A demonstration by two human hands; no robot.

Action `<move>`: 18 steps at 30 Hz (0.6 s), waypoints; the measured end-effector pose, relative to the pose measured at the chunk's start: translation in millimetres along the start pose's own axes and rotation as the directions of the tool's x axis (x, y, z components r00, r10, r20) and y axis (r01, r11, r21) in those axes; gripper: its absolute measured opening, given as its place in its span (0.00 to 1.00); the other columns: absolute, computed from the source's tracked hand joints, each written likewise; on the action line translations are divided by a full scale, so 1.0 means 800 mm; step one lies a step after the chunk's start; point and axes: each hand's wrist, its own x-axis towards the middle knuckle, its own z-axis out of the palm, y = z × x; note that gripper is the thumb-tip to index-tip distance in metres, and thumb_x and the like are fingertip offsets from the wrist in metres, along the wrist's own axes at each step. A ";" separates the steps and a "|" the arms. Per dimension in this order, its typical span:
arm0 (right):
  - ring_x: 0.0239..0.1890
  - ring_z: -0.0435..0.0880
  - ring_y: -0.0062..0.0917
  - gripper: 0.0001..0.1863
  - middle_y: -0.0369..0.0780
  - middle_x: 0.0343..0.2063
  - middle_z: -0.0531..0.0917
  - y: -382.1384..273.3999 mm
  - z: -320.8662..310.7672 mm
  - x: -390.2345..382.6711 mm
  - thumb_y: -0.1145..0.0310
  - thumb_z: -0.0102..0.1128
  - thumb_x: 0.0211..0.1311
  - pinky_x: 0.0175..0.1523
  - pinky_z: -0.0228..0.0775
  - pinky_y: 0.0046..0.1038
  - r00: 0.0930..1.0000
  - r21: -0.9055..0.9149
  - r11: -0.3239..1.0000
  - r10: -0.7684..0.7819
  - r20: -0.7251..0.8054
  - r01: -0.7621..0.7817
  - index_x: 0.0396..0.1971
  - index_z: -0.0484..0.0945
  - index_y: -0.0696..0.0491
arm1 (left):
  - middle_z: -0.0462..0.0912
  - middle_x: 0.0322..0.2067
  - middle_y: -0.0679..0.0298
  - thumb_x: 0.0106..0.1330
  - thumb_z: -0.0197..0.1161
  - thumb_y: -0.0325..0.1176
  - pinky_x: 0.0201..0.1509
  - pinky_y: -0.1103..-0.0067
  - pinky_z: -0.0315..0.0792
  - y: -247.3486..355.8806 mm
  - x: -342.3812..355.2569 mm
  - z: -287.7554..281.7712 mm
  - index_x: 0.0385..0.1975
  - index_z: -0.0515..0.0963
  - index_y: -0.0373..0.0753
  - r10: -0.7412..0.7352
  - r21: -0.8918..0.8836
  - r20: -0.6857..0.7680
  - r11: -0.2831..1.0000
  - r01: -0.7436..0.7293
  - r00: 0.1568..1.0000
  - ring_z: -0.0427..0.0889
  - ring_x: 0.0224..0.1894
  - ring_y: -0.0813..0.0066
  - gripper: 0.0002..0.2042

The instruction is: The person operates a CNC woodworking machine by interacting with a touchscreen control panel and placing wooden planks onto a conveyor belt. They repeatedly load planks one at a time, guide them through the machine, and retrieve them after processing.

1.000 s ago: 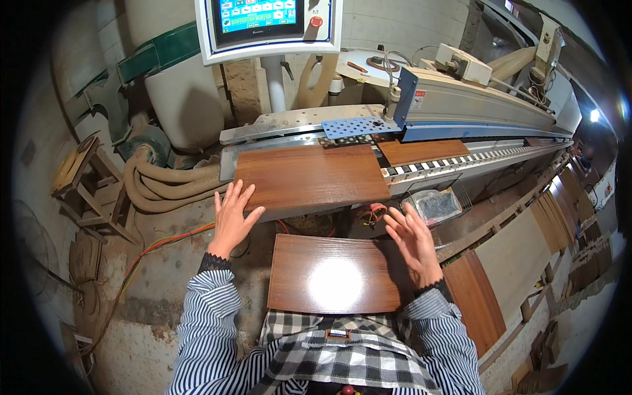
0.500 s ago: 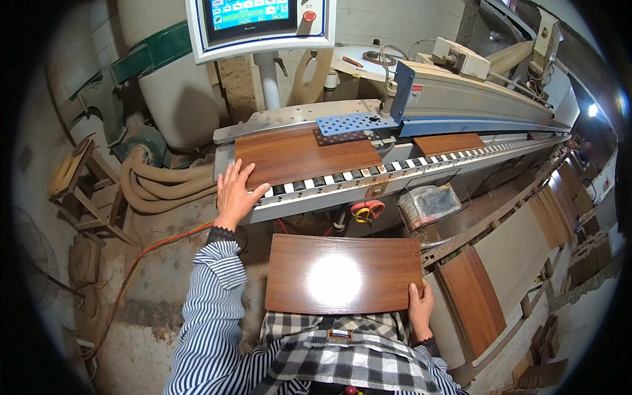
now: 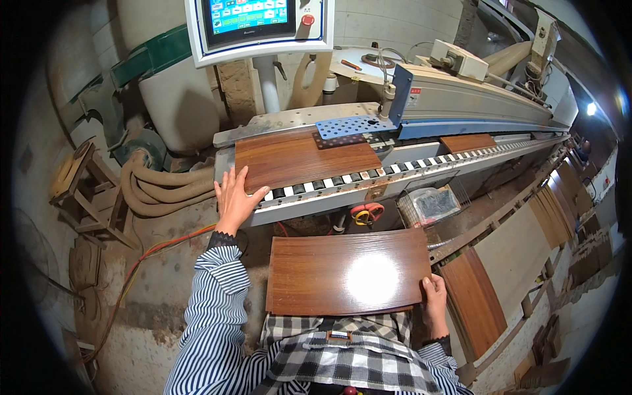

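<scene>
A brown wood-grain panel (image 3: 303,158) lies flat on the feed end of a long machine, its far right part under a blue perforated plate (image 3: 349,127). My left hand (image 3: 236,204) is spread open at this panel's near left corner, fingertips against its left edge. In front of my body, another glossy wood-grain panel (image 3: 316,273) rests at my checked apron, with a thin edge of a further one showing beneath it. My right hand (image 3: 434,301) is closed on its right edge, the thumb on the near side and the other fingers partly hidden.
A track of black and white pads (image 3: 355,176) runs along the machine, with another panel (image 3: 467,143) farther down. A screen with a red button (image 3: 307,20) stands above. Scissors (image 3: 367,213) hang below, beside a wire basket (image 3: 431,204). Stacked panels (image 3: 474,296) lie right; hoses (image 3: 141,191) left.
The farther panel on the machine has moved right, away from me. The panel in my right hand has shifted slightly right and tilted. My left hand has moved very slightly down.
</scene>
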 end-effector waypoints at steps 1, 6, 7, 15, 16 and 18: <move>0.40 0.79 0.20 0.16 0.36 0.40 0.80 -0.009 0.003 -0.001 0.63 0.60 0.66 0.46 0.72 0.23 0.990 0.208 0.970 0.114 0.083 -0.129 0.49 0.72 0.55 | 0.56 0.69 0.45 0.56 0.62 0.63 0.74 0.54 0.35 -0.001 0.000 0.000 0.66 0.65 0.42 0.001 0.001 -0.003 1.000 -0.001 1.000 0.51 0.72 0.49 0.41; 0.40 0.81 0.21 0.16 0.36 0.41 0.81 -0.009 -0.005 -0.004 0.66 0.57 0.67 0.41 0.77 0.23 0.966 0.281 0.930 0.197 0.168 -0.239 0.50 0.73 0.57 | 0.56 0.69 0.45 0.57 0.62 0.63 0.74 0.53 0.35 0.003 0.001 -0.001 0.65 0.65 0.42 0.005 0.003 0.004 1.000 -0.005 1.000 0.52 0.72 0.49 0.41; 0.40 0.81 0.21 0.15 0.37 0.41 0.81 -0.006 -0.006 -0.003 0.67 0.57 0.67 0.41 0.77 0.23 0.966 0.283 0.929 0.195 0.168 -0.237 0.50 0.73 0.57 | 0.56 0.69 0.45 0.57 0.62 0.63 0.74 0.53 0.35 0.004 0.000 -0.004 0.65 0.65 0.42 0.003 0.006 0.008 1.000 -0.003 1.000 0.52 0.72 0.50 0.41; 0.41 0.81 0.22 0.15 0.38 0.40 0.83 0.001 -0.004 -0.004 0.68 0.56 0.67 0.48 0.74 0.25 0.976 0.245 0.950 0.163 0.143 -0.195 0.48 0.76 0.60 | 0.56 0.69 0.47 0.59 0.62 0.59 0.74 0.55 0.35 0.005 0.000 -0.010 0.67 0.63 0.43 -0.019 0.021 0.066 1.000 0.017 0.998 0.50 0.73 0.52 0.39; 0.41 0.82 0.23 0.15 0.38 0.40 0.83 0.003 -0.003 -0.004 0.67 0.57 0.66 0.47 0.75 0.26 0.979 0.237 0.955 0.150 0.139 -0.180 0.48 0.76 0.60 | 0.56 0.69 0.47 0.59 0.62 0.59 0.74 0.55 0.35 0.006 0.000 -0.014 0.67 0.63 0.44 -0.015 0.012 0.077 1.000 0.014 0.997 0.50 0.73 0.52 0.39; 0.41 0.82 0.23 0.16 0.38 0.40 0.83 0.004 -0.003 -0.004 0.66 0.57 0.66 0.47 0.75 0.27 0.981 0.229 0.959 0.141 0.133 -0.169 0.48 0.76 0.59 | 0.56 0.69 0.47 0.60 0.61 0.59 0.74 0.55 0.35 0.001 0.001 -0.016 0.67 0.63 0.43 0.007 -0.014 0.089 1.000 -0.006 0.996 0.50 0.73 0.52 0.39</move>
